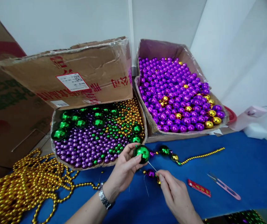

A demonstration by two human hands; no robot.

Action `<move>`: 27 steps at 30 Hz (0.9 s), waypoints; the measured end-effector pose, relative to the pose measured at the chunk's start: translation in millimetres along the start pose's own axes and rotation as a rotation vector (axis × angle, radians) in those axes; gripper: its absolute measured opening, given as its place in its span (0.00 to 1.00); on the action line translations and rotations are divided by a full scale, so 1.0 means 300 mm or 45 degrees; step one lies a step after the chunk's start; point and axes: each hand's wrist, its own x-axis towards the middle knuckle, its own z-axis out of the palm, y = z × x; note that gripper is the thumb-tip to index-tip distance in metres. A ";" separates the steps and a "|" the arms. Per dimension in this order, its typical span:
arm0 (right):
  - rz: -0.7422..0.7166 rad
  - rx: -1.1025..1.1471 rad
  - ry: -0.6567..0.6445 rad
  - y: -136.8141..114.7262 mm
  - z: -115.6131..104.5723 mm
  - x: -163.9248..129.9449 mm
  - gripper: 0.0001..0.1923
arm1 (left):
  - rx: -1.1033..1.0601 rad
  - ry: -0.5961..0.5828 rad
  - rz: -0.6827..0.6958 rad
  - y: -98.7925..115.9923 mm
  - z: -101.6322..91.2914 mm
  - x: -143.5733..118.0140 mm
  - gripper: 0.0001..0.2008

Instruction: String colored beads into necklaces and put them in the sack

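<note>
My left hand (127, 165), wearing a watch, grips a large shiny green bead (142, 154) between thumb and fingers. A thin, pale, straight length of thread or needle (152, 166) runs from the bead to my right hand (174, 193), whose thumb and finger pinch it. Which of the two it is, I cannot tell. Beyond the bead lies a strung piece with a green bead (164, 150), a gold bead (174, 157) and a tail of small gold beads (203, 156). Between my hands, a purple bead (150, 173) hangs near smaller gold ones, partly hidden by my right hand.
Two cardboard boxes stand behind: one (145, 116) with purple, green and gold beads, another (185, 46) with purple and gold. Gold bead strands (30, 183) pile up at left. A red packet (199, 188) and pink thread snips (225, 187) lie on the blue cloth (247, 161).
</note>
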 end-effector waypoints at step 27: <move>0.088 0.091 0.045 0.010 0.002 -0.012 0.11 | 2.267 0.114 0.620 0.143 -0.229 0.300 0.09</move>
